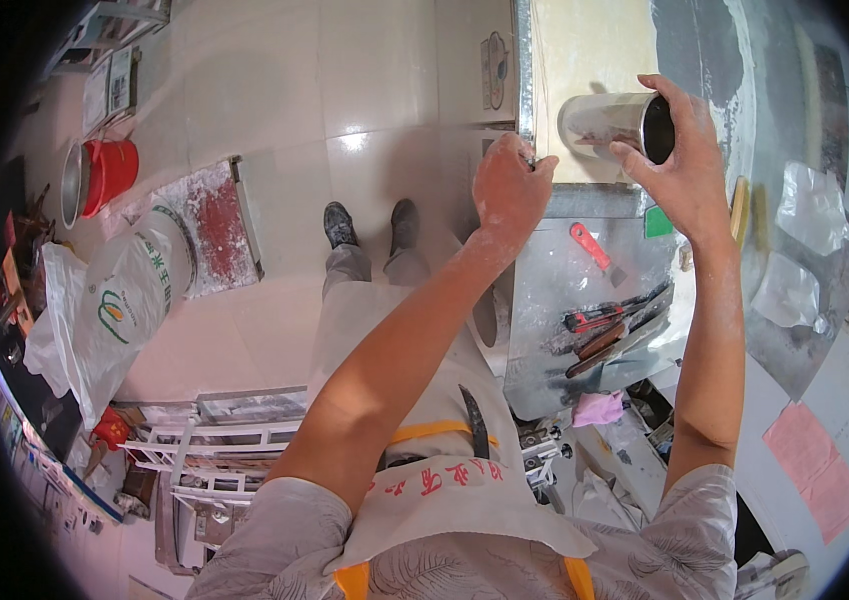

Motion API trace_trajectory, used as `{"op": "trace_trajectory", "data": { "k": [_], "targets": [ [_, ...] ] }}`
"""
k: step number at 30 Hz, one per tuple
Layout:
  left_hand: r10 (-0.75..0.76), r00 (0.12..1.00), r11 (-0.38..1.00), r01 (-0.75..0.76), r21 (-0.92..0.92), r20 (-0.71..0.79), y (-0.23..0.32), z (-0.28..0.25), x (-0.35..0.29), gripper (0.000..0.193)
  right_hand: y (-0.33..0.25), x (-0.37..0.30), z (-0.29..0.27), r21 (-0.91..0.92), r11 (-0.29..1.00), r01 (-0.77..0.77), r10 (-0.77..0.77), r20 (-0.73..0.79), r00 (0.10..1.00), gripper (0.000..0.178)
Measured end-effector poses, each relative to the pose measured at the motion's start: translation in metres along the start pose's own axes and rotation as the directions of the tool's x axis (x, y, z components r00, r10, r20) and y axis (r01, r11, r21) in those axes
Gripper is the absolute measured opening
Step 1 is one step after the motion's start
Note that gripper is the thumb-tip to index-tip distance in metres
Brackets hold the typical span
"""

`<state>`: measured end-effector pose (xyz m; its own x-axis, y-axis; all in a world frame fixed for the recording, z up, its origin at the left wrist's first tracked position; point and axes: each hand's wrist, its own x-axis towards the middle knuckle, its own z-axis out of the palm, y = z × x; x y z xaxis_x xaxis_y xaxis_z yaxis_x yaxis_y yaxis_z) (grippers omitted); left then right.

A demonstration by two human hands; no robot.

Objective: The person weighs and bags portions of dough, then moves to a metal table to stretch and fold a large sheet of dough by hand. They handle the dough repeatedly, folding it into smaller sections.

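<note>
My right hand (690, 165) grips a shiny metal cylinder-shaped cup (603, 120) near its rim, thumb on the near side and fingers on the far side. The cup's dark open mouth faces right, and its body rests over a pale board (585, 50). To the left, by the board's edge, my left hand (510, 195) is closed, with thumb and fingers drawn together; a small dark bit shows at its fingertips, too small to name. White powder dusts both hands.
Nearer me on the metal counter (540, 270) lie a red-handled scraper (597, 253) and several knives and tools (610, 335). Clear plastic bags (811, 208) and a pink cloth (815, 470) lie right. Leftward are a red bucket (110, 175) and a white sack (120, 310).
</note>
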<state>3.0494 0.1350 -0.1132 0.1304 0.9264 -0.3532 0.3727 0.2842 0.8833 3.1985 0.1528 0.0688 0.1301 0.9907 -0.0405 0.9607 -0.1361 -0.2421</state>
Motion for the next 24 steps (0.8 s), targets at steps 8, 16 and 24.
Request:
{"op": "trace_trajectory", "data": {
  "k": [8,16,24],
  "targets": [
    [-0.020,0.999,1.000,0.020,-0.014,0.050,0.003,-0.006,-0.001,0.033,0.006,0.016,0.011,-0.013,0.999,0.039,-0.039,-0.043,0.998,0.061],
    [0.007,0.996,1.000,-0.005,-0.018,0.086,-0.004,-0.005,0.001,0.033,0.004,0.028,0.016,-0.081,0.996,0.023,-0.021,0.031,0.999,0.042],
    [-0.076,0.981,0.996,0.081,-0.020,0.179,0.005,-0.010,0.005,0.034,0.003,0.040,0.021,-0.061,0.996,0.072,-0.069,0.048,0.996,0.033]
  ]
}}
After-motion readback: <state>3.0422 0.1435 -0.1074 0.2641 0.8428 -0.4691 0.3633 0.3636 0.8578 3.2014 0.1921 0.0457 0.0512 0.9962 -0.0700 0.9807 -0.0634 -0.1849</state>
